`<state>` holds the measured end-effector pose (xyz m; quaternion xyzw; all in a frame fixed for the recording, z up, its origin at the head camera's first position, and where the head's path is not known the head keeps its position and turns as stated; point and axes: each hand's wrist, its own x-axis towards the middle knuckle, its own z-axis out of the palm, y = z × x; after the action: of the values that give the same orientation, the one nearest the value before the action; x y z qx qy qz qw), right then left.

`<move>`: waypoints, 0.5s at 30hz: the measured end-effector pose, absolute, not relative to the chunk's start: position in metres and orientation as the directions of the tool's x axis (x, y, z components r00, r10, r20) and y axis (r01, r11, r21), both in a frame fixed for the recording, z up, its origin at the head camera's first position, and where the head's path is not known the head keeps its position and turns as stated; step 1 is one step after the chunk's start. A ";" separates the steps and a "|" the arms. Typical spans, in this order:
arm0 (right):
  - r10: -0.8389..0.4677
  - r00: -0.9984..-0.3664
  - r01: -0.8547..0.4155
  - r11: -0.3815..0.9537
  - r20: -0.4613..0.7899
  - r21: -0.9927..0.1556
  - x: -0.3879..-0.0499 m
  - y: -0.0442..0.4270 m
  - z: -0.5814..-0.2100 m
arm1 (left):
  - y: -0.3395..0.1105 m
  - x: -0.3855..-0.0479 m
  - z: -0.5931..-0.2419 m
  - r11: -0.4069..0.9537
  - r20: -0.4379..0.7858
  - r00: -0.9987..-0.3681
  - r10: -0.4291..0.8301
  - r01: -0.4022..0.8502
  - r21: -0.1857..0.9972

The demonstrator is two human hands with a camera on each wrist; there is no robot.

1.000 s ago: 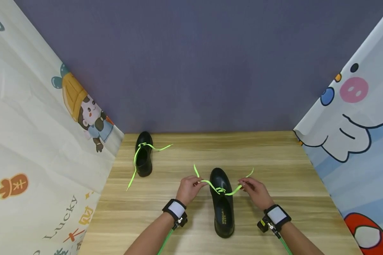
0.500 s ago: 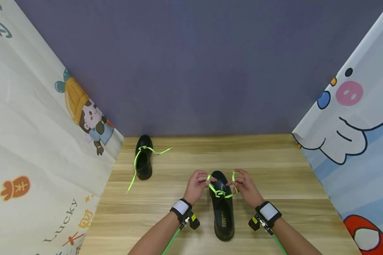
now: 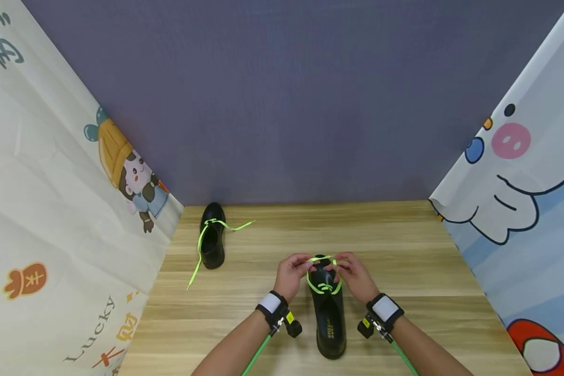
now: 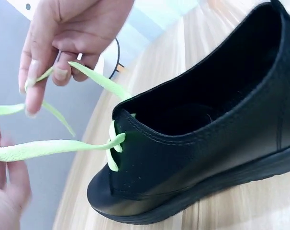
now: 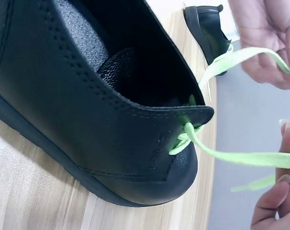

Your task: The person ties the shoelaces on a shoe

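Observation:
A black shoe (image 3: 331, 324) lies between both hands, toe pointing away, its green laces raised into a loop above the toe. My left hand (image 3: 289, 278) pinches the left lace (image 3: 308, 279). On the other side, my right hand (image 3: 359, 278) holds the right lace (image 3: 340, 286) between thumb and fingers. Both hands' fingertips are close together over the toe. In the left wrist view, the right hand (image 4: 80, 33) has lace round its fingers, a loose tip dangling. The right wrist view shows lace (image 5: 240, 157) running from the eyelets to the thumb and fingers.
A second black shoe (image 3: 212, 245) stands at the back left, its green laces (image 3: 199, 245) spread loosely to both sides. The wooden surface (image 3: 380, 224) meets a dark blue-grey panel (image 3: 282, 104) behind, with printed white sheets (image 3: 66, 172) at the sides.
Both hands have moved inward over the shoe's toe, bringing the two laces from spread apart to meeting in a loop. The view has tilted slightly; the second shoe stays put.

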<state>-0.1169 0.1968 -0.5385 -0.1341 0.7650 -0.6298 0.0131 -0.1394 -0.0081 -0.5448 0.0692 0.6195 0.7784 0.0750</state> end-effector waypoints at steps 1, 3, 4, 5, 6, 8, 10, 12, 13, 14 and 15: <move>-0.218 -0.966 -0.179 0.177 0.139 -0.968 -0.117 0.196 -0.539 | -0.008 -0.140 -0.545 -0.232 0.007 -0.977 0.211 -0.044 0.972; -0.203 -0.973 -0.153 0.194 0.113 -0.969 -0.117 0.194 -0.539 | -0.009 -0.140 -0.544 -0.253 -0.006 -0.973 0.231 -0.066 0.965; -0.193 -0.976 -0.141 0.206 0.101 -0.968 -0.117 0.193 -0.539 | -0.009 -0.141 -0.545 -0.263 -0.010 -0.970 0.241 -0.075 0.962; -0.182 -0.979 -0.129 0.226 0.088 -0.966 -0.117 0.192 -0.539 | -0.009 -0.141 -0.545 -0.264 -0.011 -0.968 0.250 -0.079 0.961; -0.179 -0.981 -0.124 0.244 0.082 -0.962 -0.116 0.191 -0.540 | -0.009 -0.141 -0.545 -0.265 -0.011 -0.967 0.255 -0.081 0.961; -0.163 -0.985 -0.107 0.280 0.063 -0.954 -0.116 0.189 -0.539 | -0.009 -0.141 -0.547 -0.252 -0.023 -0.965 0.260 -0.091 0.964; -0.156 -0.986 -0.104 0.303 0.058 -0.947 -0.115 0.187 -0.539 | -0.009 -0.141 -0.547 -0.221 -0.033 -0.964 0.264 -0.094 0.971; -0.157 -0.986 -0.109 0.309 0.062 -0.945 -0.115 0.186 -0.539 | -0.008 -0.140 -0.547 -0.179 -0.037 -0.962 0.270 -0.088 0.980; -0.155 -0.986 -0.108 0.310 0.062 -0.945 -0.116 0.185 -0.539 | -0.008 -0.139 -0.547 -0.161 -0.039 -0.961 0.272 -0.085 0.983; -0.156 -0.986 -0.107 0.308 0.061 -0.945 -0.116 0.185 -0.539 | -0.008 -0.138 -0.547 -0.146 -0.038 -0.961 0.276 -0.081 0.986; -0.153 -0.986 -0.105 0.305 0.060 -0.947 -0.116 0.184 -0.538 | -0.008 -0.138 -0.547 -0.133 -0.039 -0.960 0.278 -0.079 0.988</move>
<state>-0.1160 0.1841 -0.5384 -0.0799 0.8074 -0.5842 0.0209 -0.1379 -0.0077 -0.5468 0.0769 0.6477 0.7486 0.1193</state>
